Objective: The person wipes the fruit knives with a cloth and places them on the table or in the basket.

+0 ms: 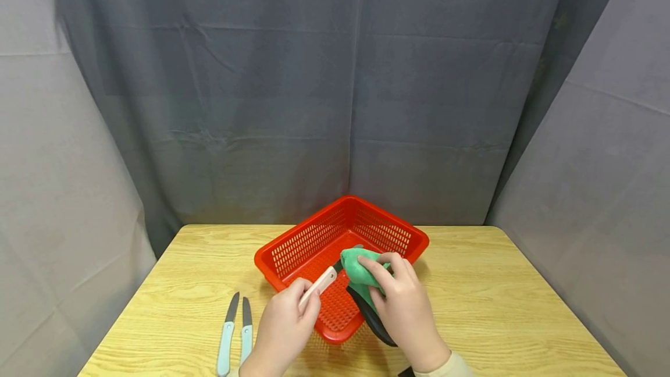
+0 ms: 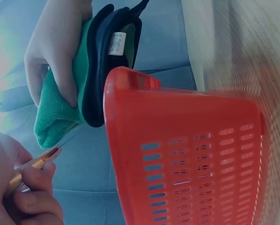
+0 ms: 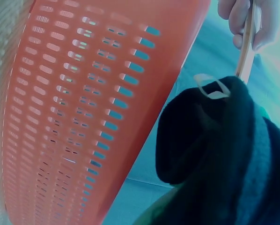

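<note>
My left hand grips the pale handle of a knife over the near part of a red plastic basket. The knife's dark blade points away to the right. Around the blade lies a green cloth with black edging, pinched by the fingers of my right hand. Most of the blade is hidden by the cloth; its tip shows just beyond. In the left wrist view, a white label is visible on the cloth's dark part. The cloth's black edge hangs over the basket's near right side.
Two knives with light blue handles lie side by side on the wooden table, left of the basket, blades pointing away. A grey curtain hangs behind the table, with paler cloth at both sides.
</note>
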### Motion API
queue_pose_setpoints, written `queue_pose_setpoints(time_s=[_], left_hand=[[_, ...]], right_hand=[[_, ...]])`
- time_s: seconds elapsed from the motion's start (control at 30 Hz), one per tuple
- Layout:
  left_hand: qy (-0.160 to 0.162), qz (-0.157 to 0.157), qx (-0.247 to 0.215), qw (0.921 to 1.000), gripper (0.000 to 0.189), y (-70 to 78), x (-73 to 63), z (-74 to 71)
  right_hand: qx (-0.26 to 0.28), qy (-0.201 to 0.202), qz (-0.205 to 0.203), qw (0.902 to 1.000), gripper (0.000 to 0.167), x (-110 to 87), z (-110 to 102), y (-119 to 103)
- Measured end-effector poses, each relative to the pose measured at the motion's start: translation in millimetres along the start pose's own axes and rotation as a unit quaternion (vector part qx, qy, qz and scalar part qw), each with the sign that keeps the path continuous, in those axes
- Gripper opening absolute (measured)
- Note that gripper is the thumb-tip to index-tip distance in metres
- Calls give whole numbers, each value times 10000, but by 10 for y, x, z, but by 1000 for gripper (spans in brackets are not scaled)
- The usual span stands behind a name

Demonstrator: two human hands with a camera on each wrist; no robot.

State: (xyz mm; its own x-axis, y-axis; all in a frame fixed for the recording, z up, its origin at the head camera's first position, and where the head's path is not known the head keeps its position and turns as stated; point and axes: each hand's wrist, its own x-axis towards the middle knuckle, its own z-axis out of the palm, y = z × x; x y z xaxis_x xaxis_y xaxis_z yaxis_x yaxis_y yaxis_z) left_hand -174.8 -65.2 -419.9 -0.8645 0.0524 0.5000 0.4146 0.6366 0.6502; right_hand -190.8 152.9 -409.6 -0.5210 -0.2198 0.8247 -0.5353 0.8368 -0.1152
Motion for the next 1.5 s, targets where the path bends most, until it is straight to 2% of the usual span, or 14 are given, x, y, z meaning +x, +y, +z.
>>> queue_pose_setpoints(time_s=[0.33,0.67,0.83,1.1,1.27,1.5], left_hand=[[126,234,-73,9996,6,-12,9,-10],[125,428,-153,9989,5,-18,18,-54],[179,504,-141,9985,9,-26,30,-71],[342,480,-127,9982,9,-24,29,-71],[433,357,-110,9984,8,-17,30,-80],[314,183,-137,9992,6,-1,25,-95]], right_hand=[[242,-228,-33,9994,63,-10,23,-15],[134,-191,84,9997,63,-5,24,25],[6,-46,153,9999,62,5,24,58],[-215,91,464,9987,57,12,14,134],[-251,366,656,9969,55,35,-27,176],[-140,653,460,9967,58,59,-75,159]])
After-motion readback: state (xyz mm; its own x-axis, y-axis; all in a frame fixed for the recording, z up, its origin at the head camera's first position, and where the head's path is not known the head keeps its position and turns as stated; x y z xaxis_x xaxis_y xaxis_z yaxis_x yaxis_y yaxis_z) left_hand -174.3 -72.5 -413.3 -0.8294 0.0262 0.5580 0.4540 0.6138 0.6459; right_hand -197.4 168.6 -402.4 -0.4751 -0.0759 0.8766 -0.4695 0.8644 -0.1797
